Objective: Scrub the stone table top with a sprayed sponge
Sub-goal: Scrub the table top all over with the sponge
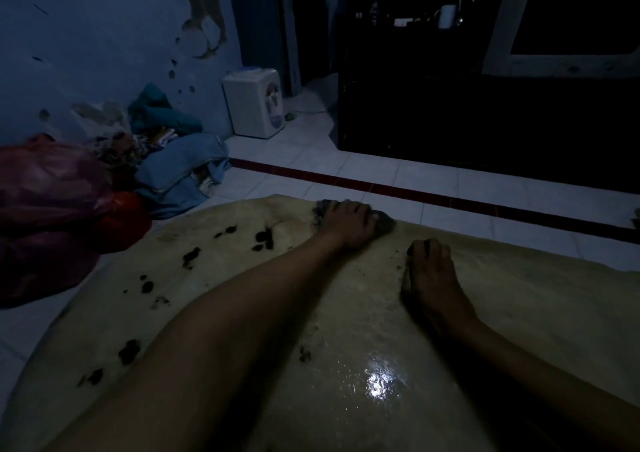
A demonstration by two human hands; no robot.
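The beige stone table top (214, 278) fills the lower half of the view, wet and shiny near me and dotted with dark dirt patches (191, 256) on its left side. At its far edge, my left hand (346, 223) grips a dark sponge (385, 223) and holds it down on the stone; the sponge sticks out on both sides of the hand. My right hand (429, 275) rests on the wet surface just to the right of it and holds nothing. Dirt darkens its fingertips.
White floor tiles with a red stripe (433, 193) run beyond the table. A heap of clothes and bags (69, 188) lies at the left, close to the table's edge. A white water dispenser (254, 103) stands by the wall. Dark furniture (485, 122) stands behind.
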